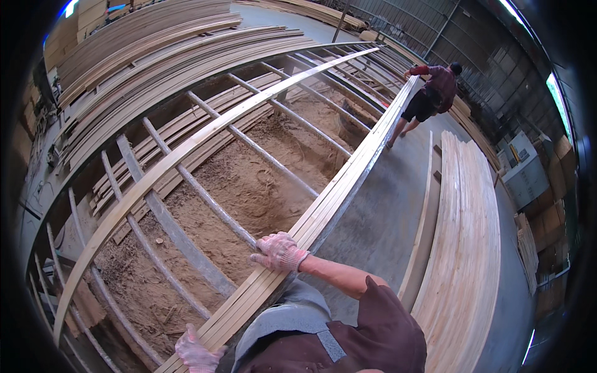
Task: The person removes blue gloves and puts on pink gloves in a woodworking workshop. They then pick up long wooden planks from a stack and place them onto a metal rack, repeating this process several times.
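A bundle of long, pale wooden planks [336, 186] lies along the near side rail of a metal rack, running from the lower edge up toward the far right. My right hand [280, 252], in a pinkish-white knitted glove, lies across the bundle with its fingers curled over the far edge. Closer to my body, my left hand [198, 352], gloved alike, grips the same planks near the bottom of the view; part of it is cut off by my clothing. Out on the rack's round crossbars [214, 205] rests one separate long plank [186, 146], apart from both hands.
A co-worker [435, 93] stands at the bundle's far end, one arm reaching to it. Sawdust [267, 161] covers the ground under the rack. Stacked planks lie to my right [463, 248] and beyond the rack [149, 56]. A pale cabinet [525, 174] stands at the right.
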`<state>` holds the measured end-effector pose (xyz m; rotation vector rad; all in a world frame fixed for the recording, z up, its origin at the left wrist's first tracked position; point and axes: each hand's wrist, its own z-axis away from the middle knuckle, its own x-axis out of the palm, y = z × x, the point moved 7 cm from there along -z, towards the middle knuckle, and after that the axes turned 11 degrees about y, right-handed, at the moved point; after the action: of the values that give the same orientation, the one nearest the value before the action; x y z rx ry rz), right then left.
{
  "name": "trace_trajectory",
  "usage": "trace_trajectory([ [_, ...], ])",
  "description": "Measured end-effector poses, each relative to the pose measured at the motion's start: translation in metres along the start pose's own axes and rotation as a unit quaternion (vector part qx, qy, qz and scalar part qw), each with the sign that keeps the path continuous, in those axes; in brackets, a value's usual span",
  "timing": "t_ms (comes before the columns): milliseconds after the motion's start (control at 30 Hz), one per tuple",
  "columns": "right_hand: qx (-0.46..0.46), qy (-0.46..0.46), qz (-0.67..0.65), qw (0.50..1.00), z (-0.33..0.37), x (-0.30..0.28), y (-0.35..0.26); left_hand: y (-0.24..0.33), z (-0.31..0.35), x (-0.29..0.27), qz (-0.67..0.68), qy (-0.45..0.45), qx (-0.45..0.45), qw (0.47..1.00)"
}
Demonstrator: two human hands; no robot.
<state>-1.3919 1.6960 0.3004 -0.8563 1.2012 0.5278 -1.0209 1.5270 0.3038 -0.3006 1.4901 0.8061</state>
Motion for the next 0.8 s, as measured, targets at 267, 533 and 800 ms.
trace_trajectory([
  [267, -0.265, 0.100, -0.153, 0.947, 0.004, -0.001, -0.125, -0.006, 0.012, -0.002, -0.063, 0.125, 0.039, 0.989],
  [533, -0.325, -0.082, -0.070, 0.940, 0.032, 0.059, -0.181, -0.023, 0.042, -0.015, 0.027, 0.123, 0.059, 0.990],
  [800, -0.422, -0.169, -0.014, 0.891, 0.021, 0.078, -0.233, -0.002, 0.045, 0.007, -0.083, 0.047, -0.012, 0.995],
])
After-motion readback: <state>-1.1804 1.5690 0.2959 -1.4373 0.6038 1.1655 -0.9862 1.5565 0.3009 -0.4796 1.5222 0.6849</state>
